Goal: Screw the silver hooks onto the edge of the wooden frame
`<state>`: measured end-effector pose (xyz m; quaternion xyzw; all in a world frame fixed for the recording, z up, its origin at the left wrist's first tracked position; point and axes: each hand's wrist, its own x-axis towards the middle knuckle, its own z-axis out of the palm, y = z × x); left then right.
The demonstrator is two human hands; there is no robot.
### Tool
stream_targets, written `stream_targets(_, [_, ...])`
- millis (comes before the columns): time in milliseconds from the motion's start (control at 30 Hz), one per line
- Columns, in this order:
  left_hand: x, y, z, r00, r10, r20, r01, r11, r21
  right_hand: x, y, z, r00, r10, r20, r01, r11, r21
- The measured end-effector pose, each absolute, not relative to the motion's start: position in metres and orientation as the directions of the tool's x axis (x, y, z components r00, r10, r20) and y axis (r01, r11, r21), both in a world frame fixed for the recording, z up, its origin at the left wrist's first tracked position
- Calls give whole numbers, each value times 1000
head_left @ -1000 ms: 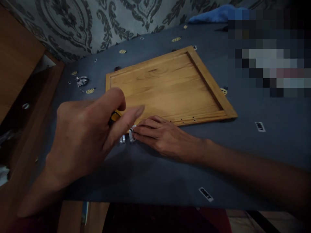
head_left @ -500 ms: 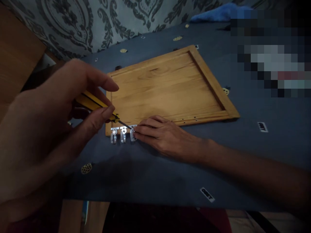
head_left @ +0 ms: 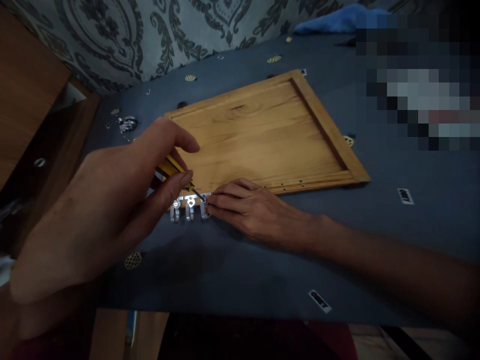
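Observation:
A framed wooden board (head_left: pixel 262 130) lies flat on a dark blue cloth. Along its near left edge sit three silver metal hooks (head_left: pixel 189 207) in a row. My left hand (head_left: pixel 112 200) is closed round a yellow-and-black screwdriver (head_left: pixel 174 172), whose thin tip points at the right-hand hook. My right hand (head_left: pixel 247 207) rests on the cloth at the board's near edge, fingers pressed together on that right-hand hook.
A small heap of silver metal parts (head_left: pixel 127 123) lies left of the board. Yellow perforated discs (head_left: pixel 133 260) and small labels (head_left: pixel 405 196) dot the cloth. A blue rag (head_left: pixel 330 22) lies at the back; wooden furniture (head_left: pixel 26 85) stands left.
My left hand swung out to the left, baring the screwdriver, then came back in toward the hooks. All three hooks now show. My right hand has stayed in place.

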<state>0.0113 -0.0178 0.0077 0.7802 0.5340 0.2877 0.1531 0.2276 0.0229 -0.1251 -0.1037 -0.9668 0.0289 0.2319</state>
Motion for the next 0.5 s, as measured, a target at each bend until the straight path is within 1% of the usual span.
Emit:
stream_targets(33, [11, -17, 7, 316, 910, 266, 773, -410, 484, 228, 23, -125, -873, 213, 440, 188, 977, -100])
stream_targets(100, [11, -14, 6, 444, 875, 194, 820, -484, 305, 228, 23, -125, -875, 211, 436, 189, 978, -94])
stream_targets(133, [11, -13, 6, 475, 857, 199, 811, -514, 279, 228, 23, -125, -874, 210, 438, 188, 978, -94])
stream_targets(233, [12, -12, 8, 501, 839, 212, 803, -542, 249, 228, 22, -125, -874, 212, 438, 190, 977, -95])
stream_targets(400, [15, -16, 13, 521, 846, 113, 836, -532, 131, 229, 22, -124, -880, 215, 424, 189, 977, -104])
stream_targets(500, [15, -13, 14, 573, 812, 109, 807, -582, 97, 229, 22, -124, -879, 212, 428, 187, 977, -99])
